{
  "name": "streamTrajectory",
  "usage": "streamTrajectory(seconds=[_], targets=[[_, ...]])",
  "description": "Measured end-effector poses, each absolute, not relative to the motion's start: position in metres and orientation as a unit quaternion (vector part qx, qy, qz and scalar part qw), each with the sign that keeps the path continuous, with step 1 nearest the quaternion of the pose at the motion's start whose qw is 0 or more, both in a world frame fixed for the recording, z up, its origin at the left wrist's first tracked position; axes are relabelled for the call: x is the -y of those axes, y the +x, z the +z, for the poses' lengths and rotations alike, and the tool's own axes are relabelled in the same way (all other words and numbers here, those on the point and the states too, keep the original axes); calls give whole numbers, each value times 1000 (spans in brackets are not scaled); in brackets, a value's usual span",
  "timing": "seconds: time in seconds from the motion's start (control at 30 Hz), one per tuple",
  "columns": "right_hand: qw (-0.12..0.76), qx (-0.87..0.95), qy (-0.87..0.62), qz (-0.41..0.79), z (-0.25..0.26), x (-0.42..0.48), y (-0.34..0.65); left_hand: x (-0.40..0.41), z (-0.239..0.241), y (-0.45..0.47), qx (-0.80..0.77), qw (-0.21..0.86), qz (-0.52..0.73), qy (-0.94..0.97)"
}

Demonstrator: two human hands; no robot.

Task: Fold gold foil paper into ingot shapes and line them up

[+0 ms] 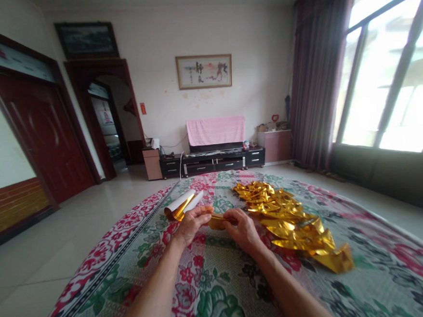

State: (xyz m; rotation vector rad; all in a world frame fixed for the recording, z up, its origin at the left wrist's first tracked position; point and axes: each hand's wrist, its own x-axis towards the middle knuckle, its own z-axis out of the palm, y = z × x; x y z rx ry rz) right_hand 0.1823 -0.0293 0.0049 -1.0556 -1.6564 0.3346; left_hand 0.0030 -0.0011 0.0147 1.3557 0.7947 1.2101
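Between my two hands a small piece of gold foil paper (217, 222) is held, partly hidden by the fingers. My left hand (193, 223) pinches its left end, and my right hand (241, 226) grips the right end with fingers curled over it. Just beyond my left hand lie curled sheets of gold foil paper (181, 205), white on the back. To the right of my right hand a long pile of folded gold foil pieces (291, 215) stretches across the cloth, pointed at the ends.
Under everything spreads a flowered cloth (221, 302) in red, green and white. Past its far edge stands a low black cabinet (201, 167) with a pink cloth (216, 130) over something above it. A window (390, 78) with a purple curtain (316, 74) is at the right.
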Motion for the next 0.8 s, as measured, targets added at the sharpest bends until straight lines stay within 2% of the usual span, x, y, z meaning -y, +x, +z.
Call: streamTrajectory(seconds=[0.43,0.8], targets=[[555,697,-438,116,3,25,184,6,19,4,-315,570,524,549],[555,682,-448,160,4,27,183,2,17,4,-330,557,507,569]])
